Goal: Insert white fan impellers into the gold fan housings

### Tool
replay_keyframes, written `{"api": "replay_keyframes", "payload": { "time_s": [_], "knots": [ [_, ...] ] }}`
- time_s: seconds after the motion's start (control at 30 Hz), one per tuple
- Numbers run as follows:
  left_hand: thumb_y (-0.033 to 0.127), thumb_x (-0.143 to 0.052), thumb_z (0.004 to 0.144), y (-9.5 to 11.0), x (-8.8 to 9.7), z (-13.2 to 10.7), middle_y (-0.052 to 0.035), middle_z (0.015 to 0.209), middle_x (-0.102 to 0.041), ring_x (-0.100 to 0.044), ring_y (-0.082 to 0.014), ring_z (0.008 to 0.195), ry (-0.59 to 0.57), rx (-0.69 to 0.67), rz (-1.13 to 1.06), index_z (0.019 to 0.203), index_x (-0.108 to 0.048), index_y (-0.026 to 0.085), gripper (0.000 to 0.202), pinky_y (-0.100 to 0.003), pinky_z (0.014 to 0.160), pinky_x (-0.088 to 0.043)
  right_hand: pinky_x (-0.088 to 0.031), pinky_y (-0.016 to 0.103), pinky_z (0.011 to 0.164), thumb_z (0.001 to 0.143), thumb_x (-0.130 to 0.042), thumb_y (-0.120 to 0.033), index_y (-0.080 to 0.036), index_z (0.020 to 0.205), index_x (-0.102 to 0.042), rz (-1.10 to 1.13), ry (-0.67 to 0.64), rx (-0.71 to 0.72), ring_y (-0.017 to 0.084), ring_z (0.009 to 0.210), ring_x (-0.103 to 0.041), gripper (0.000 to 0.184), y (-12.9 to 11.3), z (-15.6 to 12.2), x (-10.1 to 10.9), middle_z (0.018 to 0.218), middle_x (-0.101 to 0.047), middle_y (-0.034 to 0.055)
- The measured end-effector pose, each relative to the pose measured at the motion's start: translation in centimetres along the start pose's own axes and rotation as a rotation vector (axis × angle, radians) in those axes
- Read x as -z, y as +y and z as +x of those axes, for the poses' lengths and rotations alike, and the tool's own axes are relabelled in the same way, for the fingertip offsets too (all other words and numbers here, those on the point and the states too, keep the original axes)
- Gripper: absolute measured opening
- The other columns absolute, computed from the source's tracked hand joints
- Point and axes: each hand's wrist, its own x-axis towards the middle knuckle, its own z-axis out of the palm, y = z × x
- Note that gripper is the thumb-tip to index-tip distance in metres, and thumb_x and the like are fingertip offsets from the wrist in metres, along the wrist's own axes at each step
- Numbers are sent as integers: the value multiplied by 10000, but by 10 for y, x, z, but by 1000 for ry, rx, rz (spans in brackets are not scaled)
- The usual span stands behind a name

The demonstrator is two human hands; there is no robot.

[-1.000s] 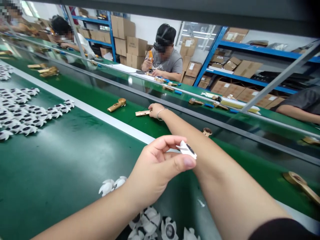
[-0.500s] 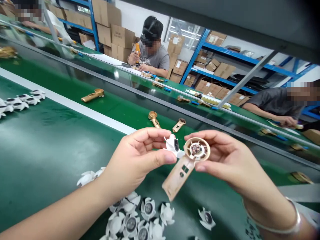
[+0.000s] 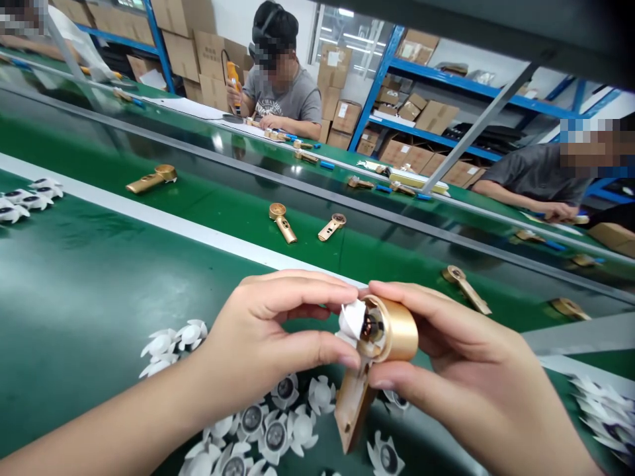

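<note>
White plastic fan impeller (image 3: 353,319) pinched narrow between the left hand's (image 3: 268,334) thumb and fingertips, held right at the open mouth of a round gold housing (image 3: 397,337), touching it; how far in it sits, cannot tell. Right hand (image 3: 471,373) closed around that housing, fingers over the top, thumb underneath, the two hands just beside each other at center. Dark motor core (image 3: 373,327) shows inside the housing next to the impeller. Tan plastic handle (image 3: 353,413) runs down from the housing toward 6 o'clock, tilted, held up off the belt. Under the hands, green conveyor belt (image 3: 89,291) with loose white impellers (image 3: 275,436) at 6 o'clock, more at 9 and 4 o'clock, some upside down, some overlapping. Past a white strip, on the next belt at 11 to 2 o'clock, gold handle units (image 3: 282,221) lie apart from each other. Across the line at 11 o'clock, a co-worker (image 3: 282,99) in a grey T-shirt holds an orange electric screwdriver (image 3: 234,82); a second co-worker (image 3: 536,175) works at 2 o'clock. Behind them, blue steel shelving (image 3: 397,86) and cardboard boxes (image 3: 342,125).
</note>
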Motion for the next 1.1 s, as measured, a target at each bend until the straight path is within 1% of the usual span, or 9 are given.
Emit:
{"api": "replay_keyframes", "payload": {
  "time_s": [0.2, 0.33, 0.53, 0.63, 0.73, 0.8, 0.87, 0.97, 1.1],
  "knots": [
    [89, -906, 614, 0, -1, 4, 38, 1001, -794, -733, -124, 940, 9, -31, 88, 980, -809, 344, 457, -129, 854, -577, -548, 216, 981, 907, -677, -456, -241, 1293, -601, -340, 50, 268, 179, 1068, -709, 449, -2, 1, 0, 1212, -727, 68],
    [82, -883, 643, -5, -4, 3, 34, 969, -786, -738, -139, 876, 17, 167, -90, 927, -823, 333, 384, -153, 764, -598, -532, 197, 984, 942, -653, -326, -137, 1281, -611, -444, 71, 374, 181, 1077, -701, 390, 0, 0, -3, 1179, -728, 130],
    [130, -852, 708, -15, -11, -1, 29, 785, -751, -718, -144, 811, -64, 356, -206, 872, -832, 302, 239, -186, 741, -583, -517, 229, 1016, 914, -694, -290, -162, 1289, -616, -337, 35, 388, 179, 1130, -685, 404, 11, -4, -15, 1218, -724, 108],
    [307, -815, 783, -22, -7, 1, -8, 967, -762, -701, -179, 949, -80, 385, -74, 1046, -802, 277, 265, -241, 852, -565, -557, 257, 955, 906, -699, -375, -170, 1287, -635, -241, 24, 257, 201, 1097, -706, 437, 24, 4, -12, 1225, -733, 98],
    [527, -776, 771, -29, 0, 5, -52, 1179, -696, -661, -216, 983, -90, 406, 303, 1312, -646, 288, 605, -289, 764, -561, -595, 264, 827, 914, -657, -475, -186, 1351, -603, -287, -15, -148, 203, 972, -739, 527, 55, 30, 1, 1146, -763, 55],
    [622, -758, 731, -31, 3, 5, -53, 1176, -671, -640, -227, 949, -172, 412, 600, 1278, -645, 302, 644, -286, 678, -526, -579, 322, 873, 949, -600, -485, -175, 1376, -576, -449, -32, -407, 229, 1007, -721, 529, 86, 55, 12, 1132, -759, 61],
    [651, -739, 724, -34, 1, 3, -44, 1095, -680, -635, -230, 913, -337, 420, 771, 1174, -692, 298, 574, -288, 676, -506, -549, 433, 929, 929, -657, -405, -137, 1232, -656, -545, -44, -503, 271, 1050, -689, 404, 119, 80, 20, 1154, -727, 107],
    [583, -722, 768, -42, -3, -2, -49, 1038, -698, -652, -234, 875, -487, 403, 893, 1133, -718, 278, 475, -293, 711, -499, -560, 439, 888, 959, -633, -359, -173, 1170, -651, -609, -103, -565, 223, 1020, -671, 282, 150, 99, 28, 1196, -672, 87],
    [537, -578, 896, -53, -6, -5, -84, 1114, -715, -688, -259, 857, -517, 405, 1013, 1152, -721, 261, 403, -318, 727, -504, -546, 424, 862, 972, -593, -401, -152, 1162, -638, -655, -58, -519, 218, 981, -665, 316, 143, 65, 51, 1146, -674, 90]
  ]
}}
